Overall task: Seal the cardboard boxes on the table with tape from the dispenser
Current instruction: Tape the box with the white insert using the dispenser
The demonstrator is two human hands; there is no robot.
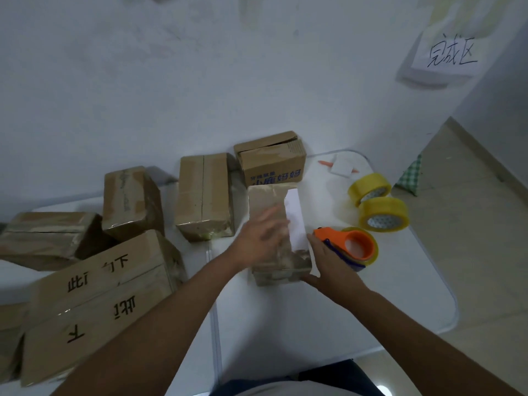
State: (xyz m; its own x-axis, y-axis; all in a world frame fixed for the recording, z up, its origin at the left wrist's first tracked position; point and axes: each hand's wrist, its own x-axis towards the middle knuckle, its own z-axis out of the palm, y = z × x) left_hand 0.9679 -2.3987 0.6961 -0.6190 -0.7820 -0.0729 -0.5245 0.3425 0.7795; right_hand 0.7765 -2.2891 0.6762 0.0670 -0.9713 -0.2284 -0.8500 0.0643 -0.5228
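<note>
Cardboard filled most of what we saw: the small box (pixel 278 238) lay on the white tabletop (pixel 328 304) with our left hand (pixel 261 238), fingers straight but blurred, laid flat on its top, a white label (pixel 295 218) partly hidden beside it. Our right hand (pixel 333 267) curled round the orange tape dispenser (pixel 347 245) at the box's right edge, thumb against the near corner. Two yellowish tape rolls (pixel 383 214) sat beyond, and other boxes (pixel 94 295) ran off the left edge.
</note>
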